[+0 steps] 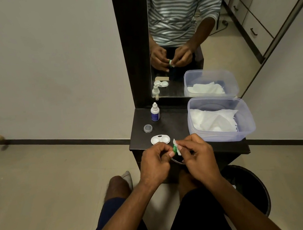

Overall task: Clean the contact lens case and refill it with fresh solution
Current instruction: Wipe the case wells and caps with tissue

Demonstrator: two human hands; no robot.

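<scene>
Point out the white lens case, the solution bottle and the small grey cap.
White two-well contact lens case (160, 139): head view, bridge between its wells.
White solution bottle with blue label (155, 114): head view, label.
Small grey round cap (148, 128): head view, centre.

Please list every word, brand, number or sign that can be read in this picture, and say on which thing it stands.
No text can be read here.
Bottle: its blue label carries print, too small and blurred to read.
Green cap, held between left hand and right hand: any marking is too small to tell.
Lens case, clear lid, tub: no print visible.
</scene>
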